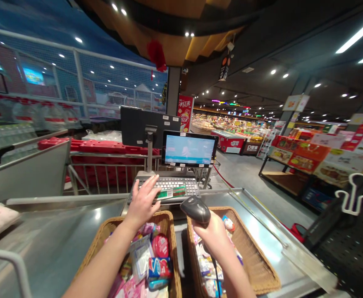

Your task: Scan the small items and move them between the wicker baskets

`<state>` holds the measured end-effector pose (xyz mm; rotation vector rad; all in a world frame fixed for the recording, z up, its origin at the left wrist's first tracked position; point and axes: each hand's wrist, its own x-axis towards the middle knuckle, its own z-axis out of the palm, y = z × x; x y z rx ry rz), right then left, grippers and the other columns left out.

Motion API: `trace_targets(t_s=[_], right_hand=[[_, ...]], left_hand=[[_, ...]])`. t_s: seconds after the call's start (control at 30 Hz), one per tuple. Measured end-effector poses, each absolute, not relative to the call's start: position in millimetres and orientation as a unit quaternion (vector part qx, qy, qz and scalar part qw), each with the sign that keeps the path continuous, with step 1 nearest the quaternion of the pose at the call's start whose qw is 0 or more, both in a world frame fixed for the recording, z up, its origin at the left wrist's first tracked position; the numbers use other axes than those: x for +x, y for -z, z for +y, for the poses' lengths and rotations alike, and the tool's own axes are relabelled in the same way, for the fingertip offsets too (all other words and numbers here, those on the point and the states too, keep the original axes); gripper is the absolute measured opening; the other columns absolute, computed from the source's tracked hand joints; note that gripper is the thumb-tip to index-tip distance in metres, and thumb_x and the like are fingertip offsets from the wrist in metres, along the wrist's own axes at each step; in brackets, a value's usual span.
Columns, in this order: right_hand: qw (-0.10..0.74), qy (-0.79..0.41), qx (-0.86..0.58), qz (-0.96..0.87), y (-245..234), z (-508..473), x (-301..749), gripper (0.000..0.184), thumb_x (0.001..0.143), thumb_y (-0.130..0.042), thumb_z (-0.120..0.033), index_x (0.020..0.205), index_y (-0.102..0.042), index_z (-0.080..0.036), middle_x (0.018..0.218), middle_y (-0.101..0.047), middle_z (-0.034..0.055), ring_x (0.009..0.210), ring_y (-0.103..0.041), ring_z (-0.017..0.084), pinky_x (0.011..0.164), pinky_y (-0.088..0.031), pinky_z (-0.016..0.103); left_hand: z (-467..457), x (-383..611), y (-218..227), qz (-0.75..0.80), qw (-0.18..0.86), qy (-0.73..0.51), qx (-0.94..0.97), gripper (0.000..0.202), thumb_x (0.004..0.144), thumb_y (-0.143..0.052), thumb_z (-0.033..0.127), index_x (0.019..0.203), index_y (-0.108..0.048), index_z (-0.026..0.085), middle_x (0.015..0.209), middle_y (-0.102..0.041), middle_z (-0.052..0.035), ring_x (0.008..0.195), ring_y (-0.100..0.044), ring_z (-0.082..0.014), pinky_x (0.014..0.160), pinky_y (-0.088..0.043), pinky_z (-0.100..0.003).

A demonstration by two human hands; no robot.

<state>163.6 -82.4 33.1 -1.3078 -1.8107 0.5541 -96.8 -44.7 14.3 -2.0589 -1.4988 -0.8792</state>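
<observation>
My left hand [144,199] reaches forward with its fingers spread flat over the left side of the till keyboard [177,186]. My right hand [211,232] is closed around the handle of a black barcode scanner [196,209], held up above the right wicker basket [256,265]. Its cable runs down along my right forearm. The left wicker basket [102,234] under my left forearm is full of packaged snacks [155,258]. Small packets also lie in the right basket. A lit till screen [189,150] stands behind the keyboard.
Both baskets rest on a steel checkout counter [48,240]. A second monitor [138,124] shows its back on a pole. Red stacked baskets [103,147] and a metal railing stand behind. An aisle [246,174] with product shelves [318,159] opens to the right.
</observation>
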Motion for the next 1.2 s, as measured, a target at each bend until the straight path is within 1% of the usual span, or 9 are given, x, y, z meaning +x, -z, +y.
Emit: trace_targets(t_s=[0.13, 0.4, 0.53, 0.67, 0.87, 0.97, 1.03, 1.13, 1.2], right_hand=[[0.393, -0.204, -0.527, -0.726, -31.5, -84.4, 159.2, 0.008, 0.068, -0.057, -0.018, 0.071, -0.064, -0.018, 0.073, -0.070, 0.0042, 0.071, -0.065, 0.022, 0.066, -0.048, 0.029], [0.370, -0.225, -0.513, -0.741, -20.1, -84.6, 143.5, 0.012, 0.070, -0.058, -0.020, 0.077, -0.067, -0.017, 0.079, -0.072, 0.0063, 0.076, -0.067, 0.023, 0.069, -0.048, 0.029], [0.360, -0.236, -0.505, -0.748, -15.0, -87.0, 132.1, 0.012, 0.069, -0.058, -0.020, 0.076, -0.067, -0.016, 0.078, -0.072, 0.0058, 0.075, -0.067, 0.022, 0.068, -0.047, 0.029], [0.355, -0.251, -0.496, -0.752, -8.4, -89.7, 120.1, 0.012, 0.069, -0.060, -0.021, 0.077, -0.067, -0.017, 0.077, -0.072, 0.0051, 0.074, -0.067, 0.022, 0.067, -0.047, 0.028], [0.350, -0.274, -0.487, -0.752, 2.2, -90.4, 106.1, 0.013, 0.067, -0.061, -0.019, 0.078, -0.068, -0.018, 0.078, -0.073, 0.0041, 0.074, -0.067, 0.022, 0.065, -0.048, 0.028], [0.346, -0.272, -0.489, -0.753, 3.0, -91.0, 104.4, 0.013, 0.068, -0.061, -0.020, 0.078, -0.068, -0.017, 0.077, -0.072, 0.0046, 0.073, -0.067, 0.022, 0.065, -0.048, 0.028], [0.342, -0.272, -0.493, -0.752, 2.5, -92.1, 106.0, 0.012, 0.068, -0.060, -0.020, 0.077, -0.068, -0.017, 0.077, -0.072, 0.0049, 0.072, -0.066, 0.022, 0.065, -0.048, 0.029], [0.342, -0.270, -0.512, -0.740, 1.6, -94.3, 113.7, 0.012, 0.069, -0.061, -0.022, 0.077, -0.067, -0.017, 0.076, -0.072, 0.0049, 0.072, -0.066, 0.022, 0.066, -0.048, 0.030], [0.350, -0.264, -0.524, -0.730, 0.6, -95.7, 123.4, 0.012, 0.069, -0.061, -0.023, 0.077, -0.067, -0.017, 0.077, -0.072, 0.0050, 0.072, -0.066, 0.022, 0.066, -0.049, 0.030]], left_hand=[[-55.3, -106.6, -5.6, -0.559, 0.213, 0.314, -0.737, 0.029, 0.080, -0.056, 0.021, 0.108, -0.063, 0.023, 0.151, -0.043, -0.0123, 0.139, -0.040, -0.0306, 0.117, -0.014, -0.061], [-95.8, -135.5, 18.4, -0.613, 0.170, 0.271, -0.722, 0.028, 0.077, -0.057, 0.020, 0.104, -0.063, 0.022, 0.151, -0.043, -0.0137, 0.138, -0.041, -0.0322, 0.114, -0.019, -0.065], [-120.5, -152.0, 37.4, -0.636, 0.133, 0.244, -0.720, 0.028, 0.078, -0.057, 0.022, 0.105, -0.062, 0.024, 0.151, -0.043, -0.0116, 0.138, -0.041, -0.0326, 0.112, -0.020, -0.068], [-147.7, -161.7, 54.7, -0.653, 0.104, 0.222, -0.717, 0.032, 0.076, -0.057, 0.020, 0.107, -0.062, 0.026, 0.149, -0.046, -0.0109, 0.138, -0.042, -0.0321, 0.111, -0.022, -0.068], [-187.3, -166.3, 80.9, -0.666, 0.057, 0.189, -0.720, 0.029, 0.074, -0.056, 0.019, 0.102, -0.064, 0.026, 0.148, -0.048, -0.0088, 0.137, -0.042, -0.0327, 0.111, -0.024, -0.068], [-201.7, -168.0, 95.7, -0.679, 0.035, 0.164, -0.714, 0.024, 0.072, -0.057, 0.020, 0.094, -0.066, 0.026, 0.145, -0.051, -0.0103, 0.137, -0.042, -0.0343, 0.109, -0.025, -0.069], [-208.0, -168.2, 103.8, -0.687, 0.029, 0.143, -0.712, 0.022, 0.069, -0.058, 0.019, 0.089, -0.066, 0.024, 0.146, -0.050, -0.0126, 0.137, -0.042, -0.0353, 0.109, -0.025, -0.069], [-210.4, -165.8, 109.9, -0.693, 0.042, 0.129, -0.708, 0.029, 0.066, -0.063, 0.022, 0.095, -0.067, 0.023, 0.150, -0.044, -0.0163, 0.139, -0.037, -0.0376, 0.110, -0.023, -0.069], [-205.8, -161.5, 109.3, -0.686, 0.054, 0.142, -0.712, 0.034, 0.067, -0.068, 0.030, 0.101, -0.067, 0.024, 0.151, -0.041, -0.0175, 0.140, -0.035, -0.0396, 0.109, -0.024, -0.069]])
